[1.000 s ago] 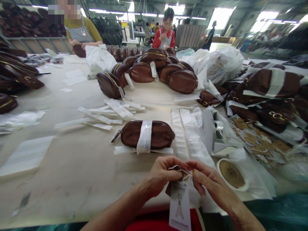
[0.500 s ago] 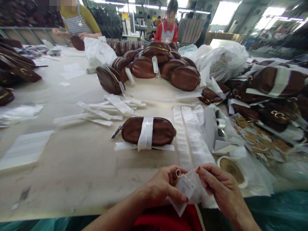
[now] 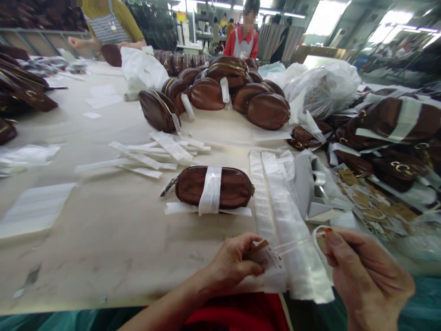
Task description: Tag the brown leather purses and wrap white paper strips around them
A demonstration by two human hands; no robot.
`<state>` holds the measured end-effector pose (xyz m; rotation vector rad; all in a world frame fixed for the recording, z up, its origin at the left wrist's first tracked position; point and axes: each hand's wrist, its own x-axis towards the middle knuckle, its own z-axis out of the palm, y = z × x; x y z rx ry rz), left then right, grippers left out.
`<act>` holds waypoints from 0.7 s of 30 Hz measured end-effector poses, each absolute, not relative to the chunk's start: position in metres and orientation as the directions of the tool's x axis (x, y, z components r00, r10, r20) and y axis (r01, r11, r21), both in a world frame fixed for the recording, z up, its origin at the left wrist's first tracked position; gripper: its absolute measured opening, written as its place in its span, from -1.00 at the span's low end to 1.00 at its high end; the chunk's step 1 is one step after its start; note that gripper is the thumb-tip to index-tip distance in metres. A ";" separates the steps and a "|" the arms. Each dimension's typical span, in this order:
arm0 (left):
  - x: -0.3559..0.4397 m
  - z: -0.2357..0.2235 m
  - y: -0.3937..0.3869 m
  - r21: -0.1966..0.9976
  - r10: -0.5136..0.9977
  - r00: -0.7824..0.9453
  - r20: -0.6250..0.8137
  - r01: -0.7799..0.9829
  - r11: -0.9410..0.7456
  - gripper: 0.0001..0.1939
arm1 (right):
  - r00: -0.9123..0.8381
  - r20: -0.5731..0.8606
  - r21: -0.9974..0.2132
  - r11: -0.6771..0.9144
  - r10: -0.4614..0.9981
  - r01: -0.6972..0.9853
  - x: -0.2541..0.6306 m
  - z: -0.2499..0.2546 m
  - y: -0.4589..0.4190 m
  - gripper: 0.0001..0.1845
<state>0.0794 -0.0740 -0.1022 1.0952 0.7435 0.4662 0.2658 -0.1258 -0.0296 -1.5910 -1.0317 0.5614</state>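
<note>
The left hand (image 3: 237,258) pinches the tag (image 3: 270,260), in front and to the right of the bag (image 3: 193,187); the right hand (image 3: 368,273), farther right, clamps the string (image 3: 299,242). Gentle, even tension should keep the strands from tangling.

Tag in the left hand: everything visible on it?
The tag looks like white card with small markings, too blurred to read; a brown piece shows at its upper edge. It is tilted, pinched in the left hand, which hides part of it, near the table edge. Thin white string stretches from it to the right hand.
</note>
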 end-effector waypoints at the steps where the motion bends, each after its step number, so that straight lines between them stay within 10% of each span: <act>1: 0.077 -0.097 -0.073 0.958 0.701 0.665 -0.257 0.079 0.277 -0.49 | 0.474 0.191 -0.911 -0.025 0.860 0.412 0.263 -0.026 -0.124 -0.84; 10: 0.084 -0.052 -0.038 0.808 0.663 0.560 0.497 -0.018 -0.589 -0.69 | 0.190 0.175 -0.829 0.041 0.966 0.557 0.242 -0.014 -0.105 -0.74; 21: 0.091 -0.056 -0.032 0.812 0.685 0.546 0.482 0.015 -0.583 -0.88 | 0.139 0.200 -0.792 0.077 0.970 0.605 0.238 -0.010 -0.098 -0.75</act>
